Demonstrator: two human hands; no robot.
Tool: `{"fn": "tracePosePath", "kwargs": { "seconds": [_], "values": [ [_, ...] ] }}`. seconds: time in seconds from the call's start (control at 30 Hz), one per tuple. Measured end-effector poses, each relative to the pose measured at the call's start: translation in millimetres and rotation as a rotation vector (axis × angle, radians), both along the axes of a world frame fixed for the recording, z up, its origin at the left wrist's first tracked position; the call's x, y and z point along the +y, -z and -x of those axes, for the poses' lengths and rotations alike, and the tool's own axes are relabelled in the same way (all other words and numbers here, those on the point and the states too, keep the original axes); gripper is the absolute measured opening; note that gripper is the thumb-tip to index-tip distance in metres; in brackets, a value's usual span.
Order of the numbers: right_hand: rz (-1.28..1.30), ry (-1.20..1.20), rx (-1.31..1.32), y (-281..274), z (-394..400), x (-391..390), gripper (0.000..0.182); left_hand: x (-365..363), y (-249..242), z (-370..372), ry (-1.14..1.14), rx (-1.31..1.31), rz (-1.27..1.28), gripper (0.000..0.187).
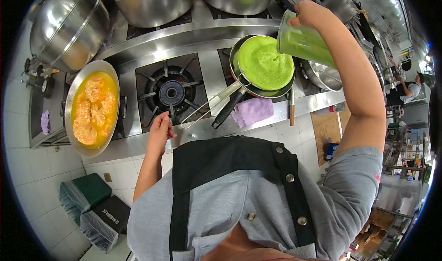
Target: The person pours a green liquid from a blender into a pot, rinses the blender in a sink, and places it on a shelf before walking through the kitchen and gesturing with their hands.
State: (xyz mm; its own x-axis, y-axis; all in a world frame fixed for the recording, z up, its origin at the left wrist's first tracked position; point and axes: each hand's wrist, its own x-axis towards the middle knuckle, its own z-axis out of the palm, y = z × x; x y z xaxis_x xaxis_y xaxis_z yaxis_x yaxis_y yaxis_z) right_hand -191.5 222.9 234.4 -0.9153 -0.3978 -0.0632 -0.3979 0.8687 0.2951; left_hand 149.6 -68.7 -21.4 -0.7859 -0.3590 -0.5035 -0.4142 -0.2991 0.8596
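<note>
My right hand (313,14) is closed around the top of a clear jug (304,44) coated with green sauce. The jug is tilted, its mouth at the right rim of a wire strainer (221,95). Thick green sauce (264,60) fills the strainer, which rests over a dark frying pan (223,113) on the stove. My left hand (161,130) hovers by the stove's front edge, fingers loosely bent and apart, with nothing visible in them. It is nearest to the bare gas burner (171,92) and the strainer's handle end.
An oval pan (116,84) of orange-coated pieces in yellow liquid stands at left. A purple cloth (253,112) and a wooden-handled tool (292,109) lie by the frying pan. Large steel pots (154,5) line the back. A metal bowl (324,74) sits at right. Another person (407,89) is far right.
</note>
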Motion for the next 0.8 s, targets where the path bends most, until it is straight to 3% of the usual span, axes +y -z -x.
{"fn": "tracePosePath", "kwargs": {
  "seconds": [0.07, 0.13, 0.4, 0.53, 0.57, 0.6, 0.73, 0.77, 0.8],
  "values": [
    [0.027, -0.015, 0.012, 2, 6, 6, 0.047, 3, 6, -8, -0.016, -0.003, 0.011, 0.035],
    [0.037, -0.024, -0.025, 0, 7, 10, 0.065, 8, 10, -20, -0.035, -0.009, 0.072, 0.035],
    [0.030, -0.138, -0.136, 1, -6, 24, 0.064, 69, -4, -88, -0.226, -0.064, 0.233, 0.040],
    [0.245, -0.249, -0.052, 10, 1, 49, 0.066, 100, -4, -133, -0.352, -0.081, 0.252, 0.039],
    [0.193, -0.220, 0.004, 5, -5, 54, 0.066, 105, -5, -143, -0.365, -0.091, 0.252, 0.039],
    [0.338, -0.255, 0.047, 6, -12, 70, 0.065, 109, -4, -155, -0.414, -0.105, 0.253, 0.039],
    [0.618, -0.117, 0.029, 19, -33, 122, 0.069, 114, 8, -203, -0.513, -0.193, 0.257, 0.036],
    [0.624, -0.123, 0.228, 38, -21, 139, 0.067, 114, 7, -212, -0.521, -0.211, 0.267, 0.035],
    [0.661, -0.111, 0.219, 47, -11, 156, 0.066, 112, 6, -222, -0.528, -0.229, 0.277, 0.035]
  ]
}}
